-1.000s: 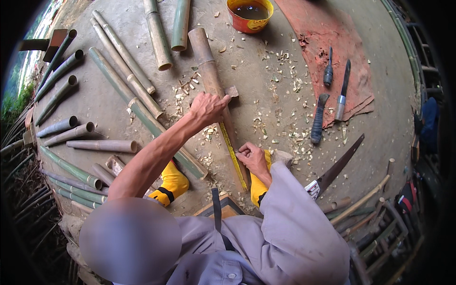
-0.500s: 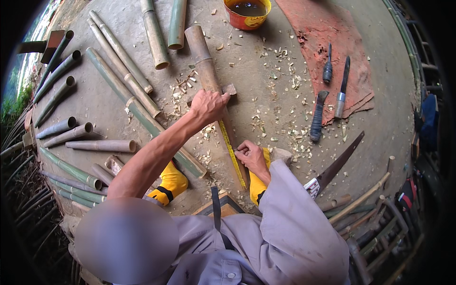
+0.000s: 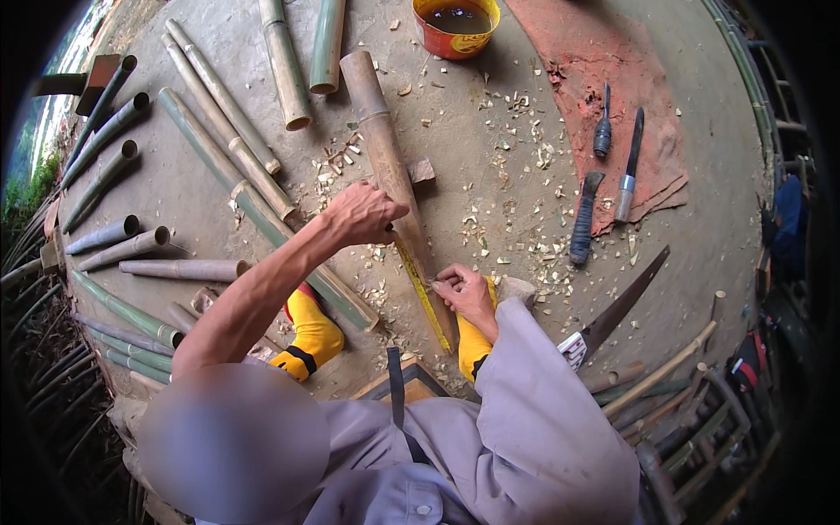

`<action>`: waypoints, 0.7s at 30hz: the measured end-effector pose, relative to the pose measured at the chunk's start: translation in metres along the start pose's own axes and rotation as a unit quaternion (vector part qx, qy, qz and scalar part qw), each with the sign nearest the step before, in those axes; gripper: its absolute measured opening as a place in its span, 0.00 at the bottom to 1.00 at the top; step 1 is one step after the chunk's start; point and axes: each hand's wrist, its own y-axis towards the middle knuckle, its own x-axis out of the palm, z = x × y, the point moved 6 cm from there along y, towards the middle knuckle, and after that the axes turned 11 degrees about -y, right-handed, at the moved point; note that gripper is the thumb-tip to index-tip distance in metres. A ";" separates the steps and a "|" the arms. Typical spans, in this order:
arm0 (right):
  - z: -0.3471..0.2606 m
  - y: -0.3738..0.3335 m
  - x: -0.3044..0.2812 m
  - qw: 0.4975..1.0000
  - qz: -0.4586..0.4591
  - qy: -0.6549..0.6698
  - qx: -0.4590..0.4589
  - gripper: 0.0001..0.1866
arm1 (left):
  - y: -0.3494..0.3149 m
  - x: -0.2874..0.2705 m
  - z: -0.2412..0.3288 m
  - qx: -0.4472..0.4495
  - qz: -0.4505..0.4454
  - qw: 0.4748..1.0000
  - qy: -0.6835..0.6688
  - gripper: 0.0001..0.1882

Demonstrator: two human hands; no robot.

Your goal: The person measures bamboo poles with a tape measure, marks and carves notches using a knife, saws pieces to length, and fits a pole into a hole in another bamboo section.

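Note:
A brown bamboo pole (image 3: 383,140) lies lengthwise in front of me, propped over a small wooden block (image 3: 421,171). Along its near part runs the yellow blade of a tape measure (image 3: 423,293), reaching toward the pole's near end. My left hand (image 3: 363,213) is closed around the tape measure's case, mostly hidden by the fingers, at the pole's left side. My right hand (image 3: 468,297) rests at the right edge of the pole beside the blade. Its thumb and fingers are pinched together; whatever may be between them is too small to make out.
Bamboo lengths (image 3: 219,179) lie to the left and far side. A red bucket of dark liquid (image 3: 455,31) stands at the far side. On a red cloth (image 3: 612,70) at right are knives (image 3: 630,166) and a handled tool (image 3: 603,131). A handsaw (image 3: 621,306) lies nearer. Wood chips litter the floor.
My left hand has come off the pole's top, moving left and slightly toward me with the tape case. My right hand has hardly moved.

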 end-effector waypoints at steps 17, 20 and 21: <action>-0.105 0.054 -0.094 0.990 0.060 0.043 -0.117 0.21 | -0.115 0.098 -0.001 -0.169 0.235 0.639 -0.713 0.16; -0.132 0.084 -0.077 0.980 0.038 0.157 -0.115 0.18 | -0.069 0.108 0.050 -0.192 0.237 0.497 -0.812 0.16; -0.139 0.095 -0.073 0.978 0.038 0.163 -0.124 0.16 | -0.057 0.109 0.061 -0.193 0.255 0.473 -0.821 0.16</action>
